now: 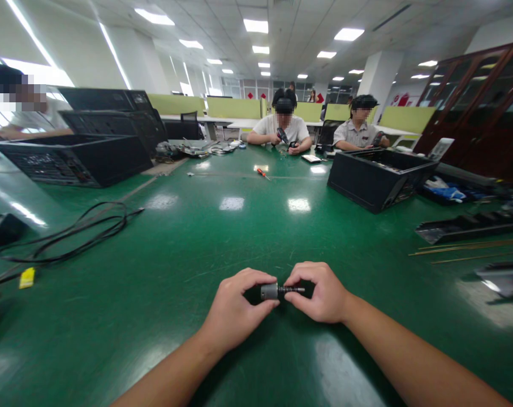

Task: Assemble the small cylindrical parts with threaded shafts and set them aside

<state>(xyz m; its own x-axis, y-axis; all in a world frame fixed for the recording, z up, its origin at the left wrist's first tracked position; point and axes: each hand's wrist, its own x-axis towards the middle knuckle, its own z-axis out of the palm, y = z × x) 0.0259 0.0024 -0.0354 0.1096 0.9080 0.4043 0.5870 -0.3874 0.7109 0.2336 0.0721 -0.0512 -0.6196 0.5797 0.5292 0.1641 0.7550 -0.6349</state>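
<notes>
Just above the green tabletop (222, 243), a small grey cylindrical motor (269, 291) lies sideways between the thumb and fingers of my left hand (235, 305). From its right end sticks out a thin dark shaft (293, 289) that looks ribbed or coiled, with a pale tip. The thumb and fingertips of my right hand (324, 294) close around this shaft close to the motor body. Whether the ribbed piece is part of the shaft or a separate sleeve on it, I cannot tell.
Black computer cases stand at the left (78, 161) and right (366, 178). A black cable (90, 226) and a yellow tag (27, 277) lie left. An orange screwdriver (262, 173) lies ahead. Thin rods (468, 246) are at right. Across the table, one person (281, 127) holds a power drill.
</notes>
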